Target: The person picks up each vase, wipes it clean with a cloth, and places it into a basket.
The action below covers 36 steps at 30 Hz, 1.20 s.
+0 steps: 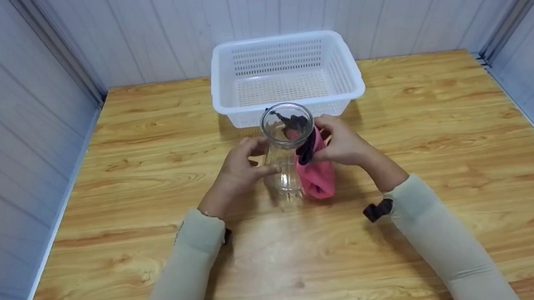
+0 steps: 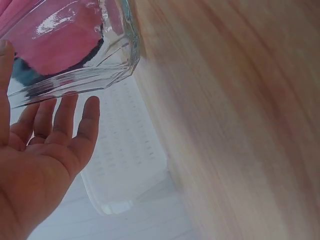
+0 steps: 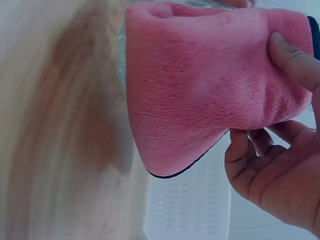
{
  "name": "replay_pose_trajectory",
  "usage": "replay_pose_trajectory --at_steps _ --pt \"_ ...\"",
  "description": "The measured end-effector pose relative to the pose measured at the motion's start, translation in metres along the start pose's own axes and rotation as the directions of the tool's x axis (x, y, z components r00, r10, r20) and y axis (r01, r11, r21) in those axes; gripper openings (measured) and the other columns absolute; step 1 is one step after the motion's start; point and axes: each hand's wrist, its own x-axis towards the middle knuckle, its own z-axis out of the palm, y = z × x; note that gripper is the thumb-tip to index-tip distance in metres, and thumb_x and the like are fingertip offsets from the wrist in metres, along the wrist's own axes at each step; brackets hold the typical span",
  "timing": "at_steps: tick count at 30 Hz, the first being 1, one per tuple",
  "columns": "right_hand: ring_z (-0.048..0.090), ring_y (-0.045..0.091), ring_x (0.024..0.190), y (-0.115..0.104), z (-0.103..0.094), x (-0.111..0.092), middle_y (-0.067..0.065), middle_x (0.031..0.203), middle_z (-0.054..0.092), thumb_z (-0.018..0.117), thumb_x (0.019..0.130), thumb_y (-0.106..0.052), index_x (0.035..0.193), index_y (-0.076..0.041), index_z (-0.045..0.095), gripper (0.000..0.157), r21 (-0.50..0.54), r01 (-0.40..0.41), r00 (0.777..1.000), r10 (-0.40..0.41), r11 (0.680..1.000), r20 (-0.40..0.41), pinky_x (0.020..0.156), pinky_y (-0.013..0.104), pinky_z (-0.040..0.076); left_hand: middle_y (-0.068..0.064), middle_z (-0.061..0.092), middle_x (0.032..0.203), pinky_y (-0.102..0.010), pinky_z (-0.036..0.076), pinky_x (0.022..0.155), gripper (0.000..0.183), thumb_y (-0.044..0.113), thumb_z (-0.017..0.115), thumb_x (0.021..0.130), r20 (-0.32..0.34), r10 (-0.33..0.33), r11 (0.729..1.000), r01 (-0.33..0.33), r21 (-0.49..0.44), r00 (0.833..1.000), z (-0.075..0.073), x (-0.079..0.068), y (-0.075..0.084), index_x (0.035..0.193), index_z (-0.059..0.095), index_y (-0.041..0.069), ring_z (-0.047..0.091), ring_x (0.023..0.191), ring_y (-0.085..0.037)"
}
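A clear glass jar (image 1: 283,168) stands upright on the table, its round mouth facing up. My left hand (image 1: 242,164) holds it from the left, thumb on the near side and fingers on the far side; the left wrist view shows a gap between palm and glass. A folded pink cloth (image 3: 200,75) with black edging lies against the jar's right side. My right hand (image 1: 345,143) pinches the cloth between thumb and fingers. Through the glass (image 2: 115,50) the pink and dark edging show. Whether any cloth is inside the jar I cannot tell.
Behind the jar, a white perforated plastic basket (image 1: 286,104) stands near the back wall (image 1: 163,22). Light panels also border the wooden table (image 1: 147,199) on the left and right. Dark straps (image 1: 378,210) hang at both wrists.
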Motion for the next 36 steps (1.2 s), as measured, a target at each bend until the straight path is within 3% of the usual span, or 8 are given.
replay_pose_trajectory --at_steps 9,15,22,36 --pt "0.049 0.015 0.082 -0.028 -0.005 -0.002 -0.001 0.090 0.053 0.087 0.061 -0.006 0.106 0.003 0.066 0.051 0.002 0.006 1.000 -0.006 1.000 -0.029 0.065 0.022 0.045 -0.009 0.059 0.122 -0.041 0.054 0.096 0.066 0.021 0.084 0.073 -0.001 0.007 1.000 -0.007 0.017 1.000 -0.001 0.001 -0.001 0.132 0.055 0.009 0.058 0.118 -0.027" --pt "0.053 0.019 0.083 -0.005 -0.002 0.004 0.003 0.092 0.055 0.091 0.058 -0.016 0.103 -0.010 0.069 0.050 -0.013 -0.032 0.999 0.032 0.999 0.006 0.071 0.028 0.047 -0.013 0.062 0.123 -0.044 0.052 0.098 0.067 0.017 0.084 0.073 -0.004 0.009 0.999 -0.009 -0.050 1.000 -0.001 0.003 -0.001 0.132 0.053 0.012 0.059 0.117 -0.027" --pt "0.059 0.021 0.089 0.000 0.003 0.002 0.007 0.101 0.063 0.089 0.054 -0.005 0.107 -0.008 0.065 0.058 -0.024 -0.079 0.992 0.081 0.997 0.098 0.076 0.030 0.051 -0.010 0.065 0.120 -0.047 0.050 0.101 0.065 0.009 0.083 0.072 0.002 -0.037 0.984 0.037 -0.176 0.999 0.000 0.001 -0.001 0.128 0.050 0.013 0.060 0.118 -0.027" --pt "0.058 0.023 0.097 0.017 0.014 -0.007 0.010 0.104 0.064 0.090 0.056 -0.011 0.111 -0.008 0.063 0.062 -0.215 -0.094 0.984 0.123 0.972 0.127 0.087 0.039 0.051 -0.008 0.063 0.125 -0.042 0.049 0.103 0.064 0.015 0.084 0.073 0.005 -0.062 0.990 0.062 -0.127 0.998 0.000 0.000 -0.002 0.128 0.051 0.015 0.058 0.121 -0.025"
